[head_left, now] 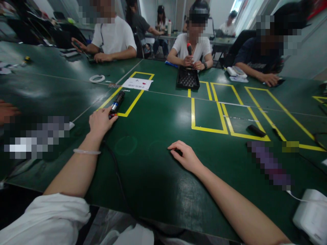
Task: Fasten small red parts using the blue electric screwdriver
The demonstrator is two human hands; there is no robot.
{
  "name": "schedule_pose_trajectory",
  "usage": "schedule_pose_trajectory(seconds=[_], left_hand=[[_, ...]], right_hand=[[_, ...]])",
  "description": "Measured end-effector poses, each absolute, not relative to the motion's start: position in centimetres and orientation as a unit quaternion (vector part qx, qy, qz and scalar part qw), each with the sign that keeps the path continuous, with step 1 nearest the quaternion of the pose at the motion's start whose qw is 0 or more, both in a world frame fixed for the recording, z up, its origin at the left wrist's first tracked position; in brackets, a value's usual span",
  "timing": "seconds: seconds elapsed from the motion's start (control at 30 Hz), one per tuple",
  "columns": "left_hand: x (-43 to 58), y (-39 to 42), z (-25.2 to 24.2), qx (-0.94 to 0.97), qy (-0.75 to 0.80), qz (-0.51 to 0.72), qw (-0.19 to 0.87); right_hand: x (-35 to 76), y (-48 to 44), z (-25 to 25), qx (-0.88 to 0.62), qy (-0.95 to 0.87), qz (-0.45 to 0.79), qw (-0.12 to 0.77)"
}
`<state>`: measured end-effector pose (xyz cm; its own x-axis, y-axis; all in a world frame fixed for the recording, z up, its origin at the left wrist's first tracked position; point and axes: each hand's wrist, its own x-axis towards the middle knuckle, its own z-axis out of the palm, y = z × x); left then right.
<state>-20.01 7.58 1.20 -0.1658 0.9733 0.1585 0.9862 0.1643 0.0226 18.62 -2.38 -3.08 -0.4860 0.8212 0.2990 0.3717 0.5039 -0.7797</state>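
Note:
My left hand [100,121] is closed around the near end of a corded electric screwdriver [118,102], a black cylinder with a silver and blue band. It lies slanted on the green table [158,180], inside a yellow taped outline. A small red and orange part shows by my fingertips; its kind is unclear. A black cable [116,166] runs from below my left wrist toward the table's near edge. My right hand [186,157] rests on the table, fingers loosely bent and thumb apart, holding nothing.
A printed sheet [138,83] lies beyond the screwdriver, near a white ring-shaped roll [97,79]. Across the table a person works over a black tray [188,83]. Blurred-out phones lie at both sides, and a white charger [310,216] stands at the near right.

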Motion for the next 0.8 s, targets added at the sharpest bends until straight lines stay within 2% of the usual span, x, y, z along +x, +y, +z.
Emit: schedule_pose_trajectory(seconds=[0.3, 0.43, 0.5, 0.57, 0.67, 0.8], left_hand=[[-18.5, 7.6, 1.3, -0.612, -0.781, -0.07, 0.098], [-16.7, 7.6, 1.4, -0.624, -0.758, -0.172, 0.079], [-14.5, 7.4, 1.4, -0.648, -0.72, -0.245, -0.018], [-11.4, 6.5, 1.4, -0.685, -0.647, -0.29, -0.171], [-6.4, 4.2, 1.6, -0.721, -0.517, -0.274, -0.371], [-2.1, 1.1, 1.8, -0.708, -0.416, -0.223, -0.525]], right_hand=[[18.5, -2.4, -3.0, -0.374, -0.802, 0.323, 0.335], [18.4, -2.4, -2.9, -0.378, -0.795, 0.332, 0.34], [18.4, -2.3, -3.0, -0.379, -0.783, 0.351, 0.347], [18.5, -2.3, -3.2, -0.382, -0.76, 0.386, 0.357], [18.4, -2.3, -3.6, -0.377, -0.699, 0.472, 0.383], [18.1, -2.4, -3.6, -0.322, -0.606, 0.601, 0.409]])
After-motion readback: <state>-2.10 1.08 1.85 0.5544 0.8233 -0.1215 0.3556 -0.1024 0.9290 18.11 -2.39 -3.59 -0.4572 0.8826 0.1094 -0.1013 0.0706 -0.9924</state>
